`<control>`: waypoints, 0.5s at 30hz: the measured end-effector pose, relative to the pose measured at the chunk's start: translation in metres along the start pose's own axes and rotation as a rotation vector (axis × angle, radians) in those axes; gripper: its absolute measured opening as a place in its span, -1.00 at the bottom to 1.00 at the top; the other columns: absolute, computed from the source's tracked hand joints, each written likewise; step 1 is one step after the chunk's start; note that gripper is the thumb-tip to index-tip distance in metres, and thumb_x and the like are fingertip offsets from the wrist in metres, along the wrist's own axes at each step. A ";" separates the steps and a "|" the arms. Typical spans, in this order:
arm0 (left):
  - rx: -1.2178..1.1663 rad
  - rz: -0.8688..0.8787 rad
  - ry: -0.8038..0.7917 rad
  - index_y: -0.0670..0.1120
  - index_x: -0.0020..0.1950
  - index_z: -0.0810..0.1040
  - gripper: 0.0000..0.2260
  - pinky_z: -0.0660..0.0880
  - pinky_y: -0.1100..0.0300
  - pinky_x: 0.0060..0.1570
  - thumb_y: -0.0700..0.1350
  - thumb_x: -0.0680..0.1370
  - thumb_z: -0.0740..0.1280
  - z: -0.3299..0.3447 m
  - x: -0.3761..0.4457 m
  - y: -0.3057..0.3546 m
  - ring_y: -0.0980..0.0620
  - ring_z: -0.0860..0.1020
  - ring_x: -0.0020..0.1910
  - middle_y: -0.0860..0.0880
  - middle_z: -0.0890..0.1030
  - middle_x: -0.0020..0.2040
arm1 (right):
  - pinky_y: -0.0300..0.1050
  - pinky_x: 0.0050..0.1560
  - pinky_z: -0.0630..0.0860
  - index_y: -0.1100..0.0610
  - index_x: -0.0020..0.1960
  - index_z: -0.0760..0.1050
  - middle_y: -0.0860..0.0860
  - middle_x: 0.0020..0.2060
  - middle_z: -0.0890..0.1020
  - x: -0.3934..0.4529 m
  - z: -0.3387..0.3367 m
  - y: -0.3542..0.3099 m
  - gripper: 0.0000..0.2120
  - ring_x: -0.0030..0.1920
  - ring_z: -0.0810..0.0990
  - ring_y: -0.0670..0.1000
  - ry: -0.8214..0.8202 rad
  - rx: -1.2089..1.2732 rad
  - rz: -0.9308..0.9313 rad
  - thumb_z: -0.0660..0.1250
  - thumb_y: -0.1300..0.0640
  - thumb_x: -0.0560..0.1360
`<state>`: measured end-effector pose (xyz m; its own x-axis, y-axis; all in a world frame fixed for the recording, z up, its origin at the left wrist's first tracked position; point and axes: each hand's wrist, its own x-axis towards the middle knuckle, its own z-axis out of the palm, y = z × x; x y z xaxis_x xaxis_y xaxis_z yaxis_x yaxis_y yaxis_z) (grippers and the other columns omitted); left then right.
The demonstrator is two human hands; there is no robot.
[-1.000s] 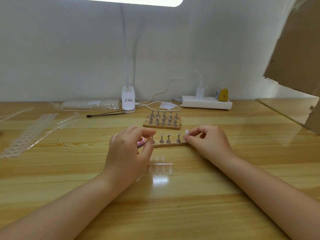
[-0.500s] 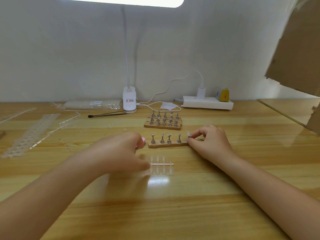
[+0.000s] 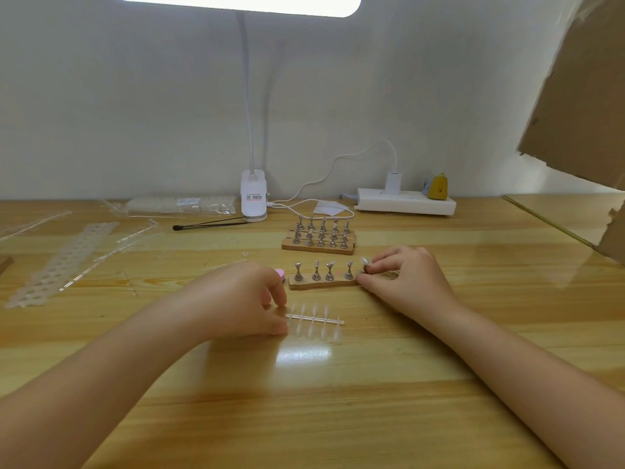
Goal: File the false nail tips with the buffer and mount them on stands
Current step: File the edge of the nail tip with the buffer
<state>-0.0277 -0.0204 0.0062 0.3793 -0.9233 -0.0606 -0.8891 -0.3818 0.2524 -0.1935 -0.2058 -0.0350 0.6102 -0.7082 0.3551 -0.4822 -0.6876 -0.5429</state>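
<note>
right hand: your right hand (image 3: 411,282) pinches a nail tip (image 3: 364,261) onto the end stand of the wooden base (image 3: 323,283), fingers curled.
left hand: your left hand (image 3: 243,299) has curled fingers at the end of the tip sprue (image 3: 314,320), just beside it; grip unclear, can't tell.
buffer: pink edge (image 3: 279,273) shows behind your left hand, mostly hidden.
done: four stands left of your right hand look tipped, blurry.
left: sprue tips unfiled; spare stand rack (image 3: 319,236) beyond both hands looks mostly bare.
</note>
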 end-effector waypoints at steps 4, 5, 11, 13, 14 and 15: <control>-0.065 0.024 -0.028 0.25 0.27 0.40 -0.59 0.42 0.28 -0.05 0.12 0.46 0.42 0.004 0.001 -0.002 0.26 0.47 -0.08 0.23 0.47 0.05 | -0.10 0.20 0.35 -0.01 0.00 0.68 -0.12 0.02 0.63 0.000 -0.001 -0.002 -0.81 0.19 0.41 0.00 -0.028 -0.008 -0.024 0.45 -0.05 0.43; -0.057 0.038 -0.049 0.29 0.31 0.36 -0.57 0.40 0.28 -0.05 0.12 0.49 0.39 0.005 0.001 -0.002 0.25 0.46 -0.10 0.23 0.45 0.06 | -0.05 0.22 0.38 0.01 0.02 0.68 -0.10 0.03 0.64 0.000 -0.001 -0.002 -0.81 0.18 0.45 0.01 -0.046 0.000 -0.027 0.44 -0.02 0.44; 0.020 0.111 -0.056 0.33 0.33 0.36 -0.63 0.32 0.38 -0.19 0.11 0.54 0.29 0.006 0.001 0.000 0.25 0.43 -0.09 0.25 0.38 0.03 | -0.10 0.14 0.38 0.01 0.07 0.66 -0.08 0.03 0.62 -0.002 -0.001 -0.005 -0.78 0.16 0.44 0.02 -0.021 -0.067 -0.034 0.41 -0.02 0.46; 0.001 0.115 -0.032 0.30 0.36 0.35 -0.59 0.35 0.35 -0.12 0.13 0.52 0.30 0.007 0.000 0.001 0.24 0.44 -0.02 0.25 0.38 0.06 | -0.16 0.05 0.31 0.02 0.09 0.60 -0.07 0.03 0.53 -0.004 0.001 -0.006 -0.75 0.14 0.38 -0.02 0.028 -0.089 -0.032 0.38 -0.01 0.44; -0.018 0.118 -0.008 0.29 0.38 0.32 -0.55 0.36 0.32 -0.05 0.16 0.50 0.30 0.009 0.000 0.002 0.24 0.42 0.01 0.24 0.37 0.07 | -0.18 0.03 0.28 0.03 0.08 0.56 -0.07 0.02 0.46 -0.006 0.001 -0.008 -0.75 0.11 0.35 -0.05 0.066 -0.081 -0.031 0.38 0.01 0.42; -0.033 0.126 0.024 0.28 0.40 0.30 -0.50 0.37 0.27 0.02 0.21 0.48 0.29 0.011 -0.001 0.003 0.24 0.39 0.03 0.24 0.36 0.09 | -0.20 0.02 0.26 0.05 0.06 0.52 -0.06 0.01 0.40 -0.007 0.001 -0.011 -0.75 0.08 0.34 -0.06 0.115 -0.069 -0.042 0.38 0.03 0.41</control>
<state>-0.0341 -0.0209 -0.0037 0.2717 -0.9624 -0.0033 -0.9213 -0.2611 0.2882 -0.1922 -0.1932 -0.0321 0.5565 -0.6898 0.4631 -0.5021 -0.7233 -0.4740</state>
